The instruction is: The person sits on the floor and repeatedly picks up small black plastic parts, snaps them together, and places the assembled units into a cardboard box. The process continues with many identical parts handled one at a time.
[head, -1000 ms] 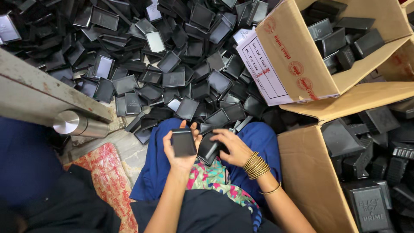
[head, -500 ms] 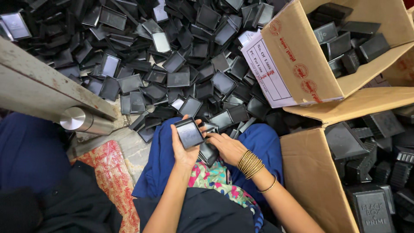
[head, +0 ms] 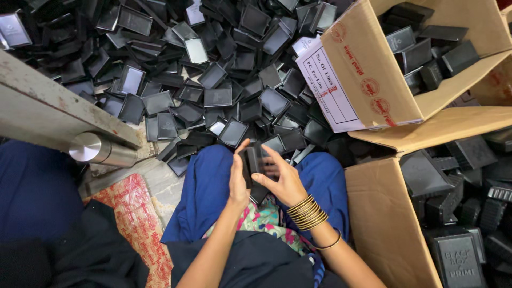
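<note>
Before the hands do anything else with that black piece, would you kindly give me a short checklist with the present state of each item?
1. Black plastic piece held between both hands: ok, upright, edge toward the camera.
2. Left hand on the piece: ok, palm flat against its left side.
3. Right hand grip: cannot tell; its fingers are spread beside the piece.
4. Pile of black trays within reach: ok, it starts just past the knees.
5. Room in the upper cardboard box: ok, partly filled.
6. Lower cardboard box: ok, open, holding black boxes.

small black box (head: 252, 161), upright, edge-on, over lap
</note>
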Action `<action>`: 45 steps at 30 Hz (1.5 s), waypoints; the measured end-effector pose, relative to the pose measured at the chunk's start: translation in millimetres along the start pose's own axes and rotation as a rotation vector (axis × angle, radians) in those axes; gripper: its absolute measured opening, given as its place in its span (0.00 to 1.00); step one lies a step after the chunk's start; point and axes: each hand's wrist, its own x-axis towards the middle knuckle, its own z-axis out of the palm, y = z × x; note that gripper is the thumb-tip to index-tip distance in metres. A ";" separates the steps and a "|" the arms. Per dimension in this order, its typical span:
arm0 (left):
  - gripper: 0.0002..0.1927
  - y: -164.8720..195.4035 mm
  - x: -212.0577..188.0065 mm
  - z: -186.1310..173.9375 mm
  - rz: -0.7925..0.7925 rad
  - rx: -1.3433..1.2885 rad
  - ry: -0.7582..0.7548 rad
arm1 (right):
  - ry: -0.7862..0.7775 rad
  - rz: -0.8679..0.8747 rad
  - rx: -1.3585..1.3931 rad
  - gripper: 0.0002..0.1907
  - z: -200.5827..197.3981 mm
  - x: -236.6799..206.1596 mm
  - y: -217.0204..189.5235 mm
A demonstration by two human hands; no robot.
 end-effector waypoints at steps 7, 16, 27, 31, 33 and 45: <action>0.31 1.7 -1.8 0.6 -0.045 -0.006 0.004 | -0.047 -0.007 -0.052 0.40 8.9 -2.2 -2.2; 0.32 9.6 -4.5 4.7 -0.025 -0.037 -0.015 | -0.101 0.025 0.129 0.42 17.8 0.2 18.4; 0.25 21.6 -3.6 -2.9 0.366 0.932 0.376 | -0.011 -0.321 -0.333 0.23 -0.1 -27.4 -2.9; 0.27 20.4 -7.2 -0.1 0.343 0.900 0.452 | -0.071 -0.233 -0.296 0.22 12.8 -43.2 -5.1; 0.28 20.1 -8.0 1.0 0.309 0.906 0.441 | -0.095 -0.126 -0.318 0.19 13.7 -42.3 -2.1; 0.16 10.1 15.8 -18.1 0.188 0.521 0.348 | 0.244 -0.255 0.681 0.35 -138.8 33.1 -35.0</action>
